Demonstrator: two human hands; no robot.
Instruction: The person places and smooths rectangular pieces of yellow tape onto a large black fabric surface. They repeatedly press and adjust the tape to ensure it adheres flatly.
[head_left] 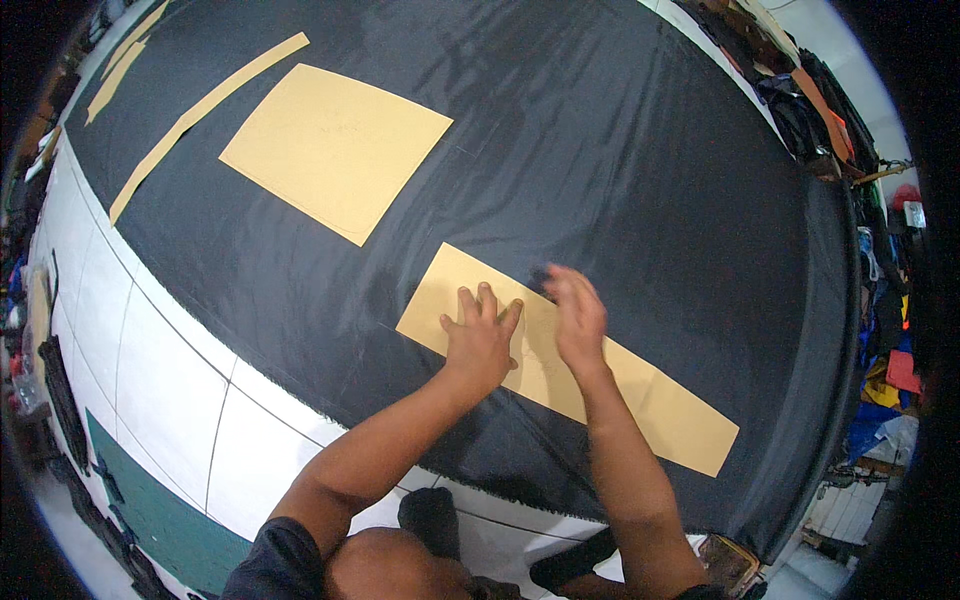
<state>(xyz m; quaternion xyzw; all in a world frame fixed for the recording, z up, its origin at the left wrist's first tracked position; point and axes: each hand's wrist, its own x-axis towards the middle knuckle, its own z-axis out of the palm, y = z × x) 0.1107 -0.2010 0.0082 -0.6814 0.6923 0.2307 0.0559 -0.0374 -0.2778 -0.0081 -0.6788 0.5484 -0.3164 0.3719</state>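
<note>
A long tan card pattern piece (670,405) lies flat on a wide sheet of black fabric (640,200). My left hand (482,338) presses on the card toward its left end, fingers spread. By the card's far edge is my right hand (580,318), its fingers bent together and slightly blurred. A small dark thing (540,278) shows at those fingertips; its kind is too blurred to tell. Farther off to the left, a broad four-sided tan card piece (335,150) rests on the same fabric, apart from both hands.
A long curved tan strip (205,110) and shorter strips (117,82) lie at the far left. White tiled floor (190,375) borders the fabric's frayed near edge, with a green mat (150,510) on it. Piled cloth and goods (885,380) line the right side.
</note>
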